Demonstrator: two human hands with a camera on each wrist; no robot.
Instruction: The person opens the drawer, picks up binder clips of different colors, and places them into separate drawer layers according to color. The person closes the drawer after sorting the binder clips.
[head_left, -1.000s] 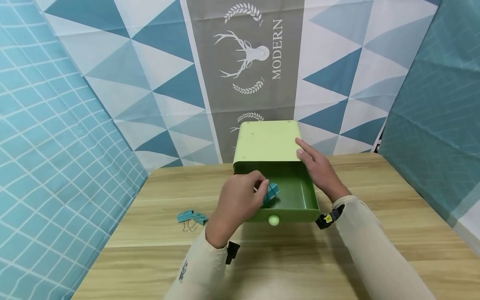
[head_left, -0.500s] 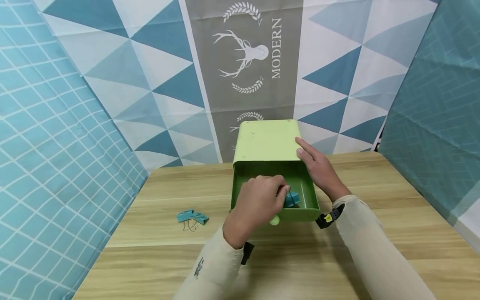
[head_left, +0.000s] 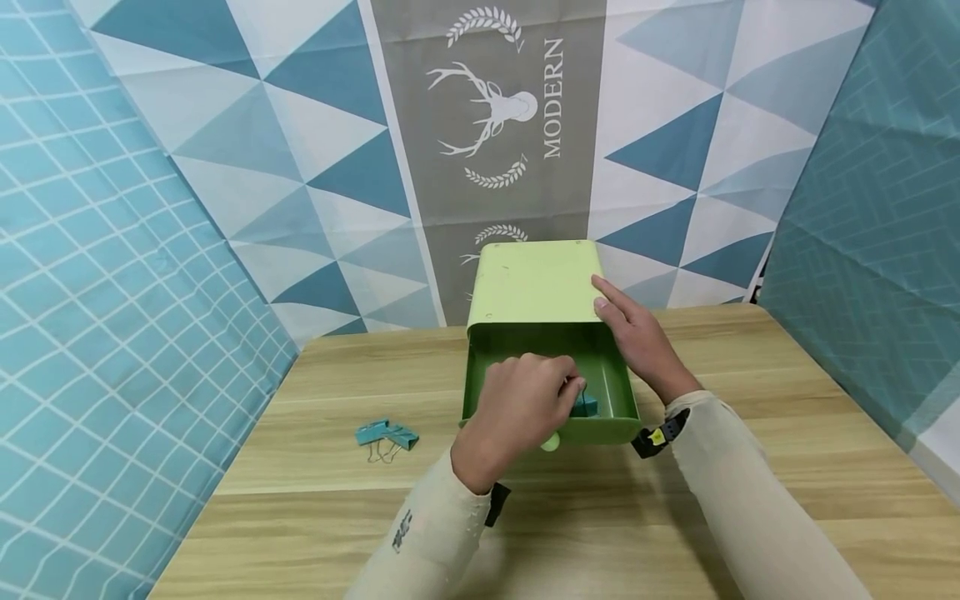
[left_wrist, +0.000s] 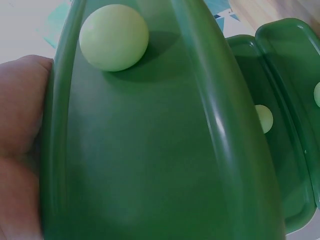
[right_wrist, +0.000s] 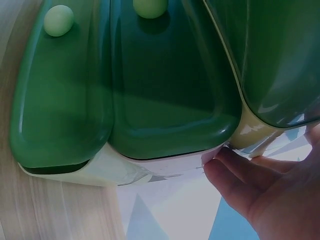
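Note:
A pale green box [head_left: 536, 283] stands on the table with its top drawer [head_left: 611, 383] pulled out. My left hand [head_left: 517, 404] reaches over the drawer front and pinches a teal binder clip [head_left: 588, 406] by its wire handle. The clip is low inside the drawer near its front right, partly covered by the fingers. In the left wrist view, the drawer front with its round knob [left_wrist: 114, 38] fills the middle and the left hand [left_wrist: 20, 145] shows behind its edge. My right hand [head_left: 641, 342] rests against the box's right side, fingertips extended along it.
Two more teal binder clips [head_left: 386, 433] lie on the wooden table [head_left: 315, 500] left of the box. Lower drawers with round knobs [right_wrist: 59, 21] sit pushed in below the top one. A patterned cloth [head_left: 330, 167] hangs behind the box.
My left hand has moved right across the drawer with the binder clip, and the clip has gone lower toward the front right. My right hand has stayed on the box.

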